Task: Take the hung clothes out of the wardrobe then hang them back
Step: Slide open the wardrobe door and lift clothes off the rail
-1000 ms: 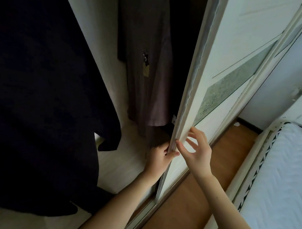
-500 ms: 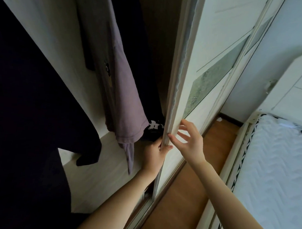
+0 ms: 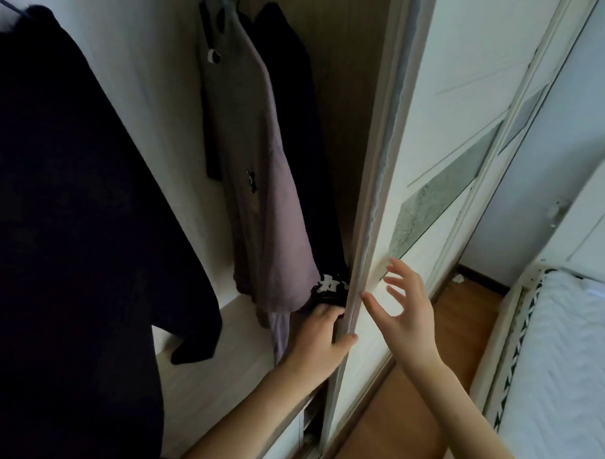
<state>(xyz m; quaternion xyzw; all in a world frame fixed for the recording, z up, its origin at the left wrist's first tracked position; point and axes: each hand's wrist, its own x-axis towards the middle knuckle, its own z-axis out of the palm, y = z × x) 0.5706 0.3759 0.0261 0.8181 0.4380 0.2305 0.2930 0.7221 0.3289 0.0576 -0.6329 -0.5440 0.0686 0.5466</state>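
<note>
The door (image 3: 453,97) has slid further right than half a second ago, and the gap shows more of the wardrobe (image 3: 339,127). The right grip (image 3: 406,312) has come off the door's edge. It hangs just beside the door's face, released, fingers spread, holding nothing. The left grip (image 3: 319,336) stays clasped on that edge, low down near the shelf (image 3: 221,357), with fingers curled behind it and thumb on the front.

The clothes all hang in place. A mauve top (image 3: 261,193) fills the opening. A black top (image 3: 298,109) with white print at its hem hangs right behind it, the hem against the door's edge just above the left grip. A dark coat (image 3: 71,221) hangs on a hanger at near left; whether it is inside the wardrobe, I cannot tell.

The opening step looks almost done, and nothing has been taken out yet. The freed right grip seems ready to reach up for a hanger. The printed hem may snag if the door slides on.
</note>
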